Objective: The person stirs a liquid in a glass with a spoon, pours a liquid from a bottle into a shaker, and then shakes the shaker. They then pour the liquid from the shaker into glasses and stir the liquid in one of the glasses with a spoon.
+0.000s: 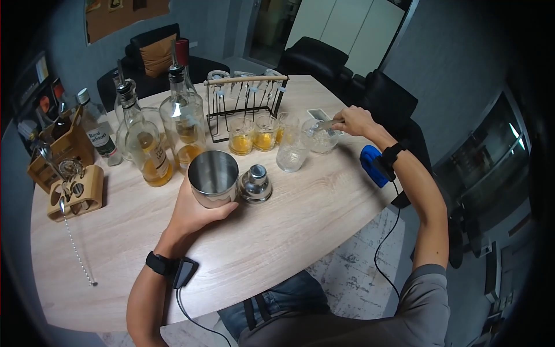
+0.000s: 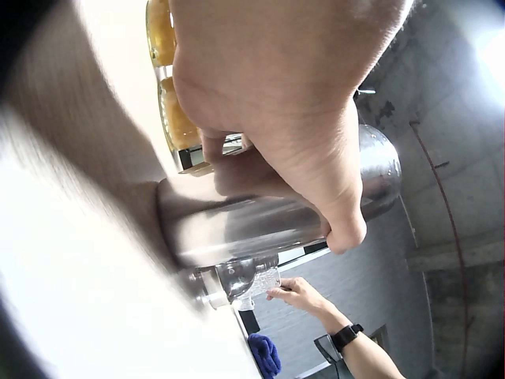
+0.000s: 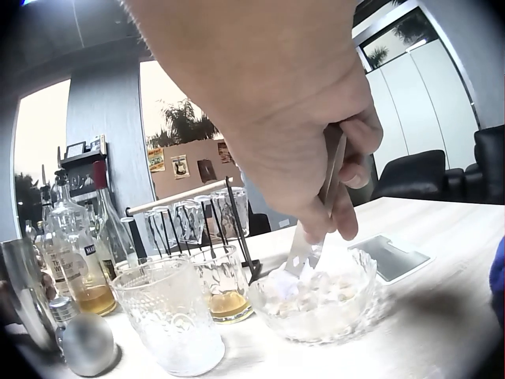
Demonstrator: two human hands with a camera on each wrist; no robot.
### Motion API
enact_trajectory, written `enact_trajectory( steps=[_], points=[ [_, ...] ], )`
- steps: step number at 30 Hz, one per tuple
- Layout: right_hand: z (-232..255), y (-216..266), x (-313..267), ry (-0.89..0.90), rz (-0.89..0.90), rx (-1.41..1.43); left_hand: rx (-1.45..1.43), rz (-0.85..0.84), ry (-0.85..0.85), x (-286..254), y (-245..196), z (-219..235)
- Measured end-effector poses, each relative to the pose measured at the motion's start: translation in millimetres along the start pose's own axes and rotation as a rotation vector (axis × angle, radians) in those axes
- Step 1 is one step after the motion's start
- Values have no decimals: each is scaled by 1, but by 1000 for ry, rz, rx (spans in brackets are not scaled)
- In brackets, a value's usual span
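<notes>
My left hand (image 1: 193,209) grips a steel shaker tin (image 1: 215,194) from the side, its mouth turned up. The tin looks bare inside in the head view. Beside it on the table is the shaker's domed top (image 1: 255,186). My right hand (image 1: 356,122) pinches metal tongs (image 3: 334,162) between thumb and fingers. The tips of the tongs reach down into a glass bowl (image 3: 316,320) that holds ice. A textured glass (image 1: 292,157) with clear contents stands just left of the bowl, near several glasses of amber liquid (image 1: 265,140).
Tall bottles with pourers (image 1: 182,124) stand behind the tin. A black rack (image 1: 247,110) with hanging glasses is at the back. Bar tools sit in a wooden holder (image 1: 87,194) at left. A blue cloth (image 1: 374,166) lies at the right edge, under my right wrist.
</notes>
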State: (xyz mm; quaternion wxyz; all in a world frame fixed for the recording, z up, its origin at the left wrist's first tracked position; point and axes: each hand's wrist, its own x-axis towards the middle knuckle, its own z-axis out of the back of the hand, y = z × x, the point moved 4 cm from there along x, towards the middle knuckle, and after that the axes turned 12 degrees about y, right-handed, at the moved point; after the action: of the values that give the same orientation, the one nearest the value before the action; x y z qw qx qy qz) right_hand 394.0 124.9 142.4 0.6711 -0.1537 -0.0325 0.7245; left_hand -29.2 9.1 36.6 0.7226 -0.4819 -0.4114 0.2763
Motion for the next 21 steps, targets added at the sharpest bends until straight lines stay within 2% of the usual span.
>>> enact_trajectory(
  steps=[9, 14, 18, 20, 21],
  points=[
    [18, -7, -12, -33, -20, 74, 60, -10, 9, 0, 5, 2],
    [45, 4, -29, -98, 4, 133, 61, -19, -6, 1, 2, 1],
    [74, 20, -42, -200, 175, 331, 46, -46, -31, 0, 1, 1],
    [95, 47, -61, -291, 366, 399, 63, -30, -18, 0, 1, 2],
    [107, 63, -73, -255, 377, 401, 44, -31, -18, -1, 0, 2]
  ],
)
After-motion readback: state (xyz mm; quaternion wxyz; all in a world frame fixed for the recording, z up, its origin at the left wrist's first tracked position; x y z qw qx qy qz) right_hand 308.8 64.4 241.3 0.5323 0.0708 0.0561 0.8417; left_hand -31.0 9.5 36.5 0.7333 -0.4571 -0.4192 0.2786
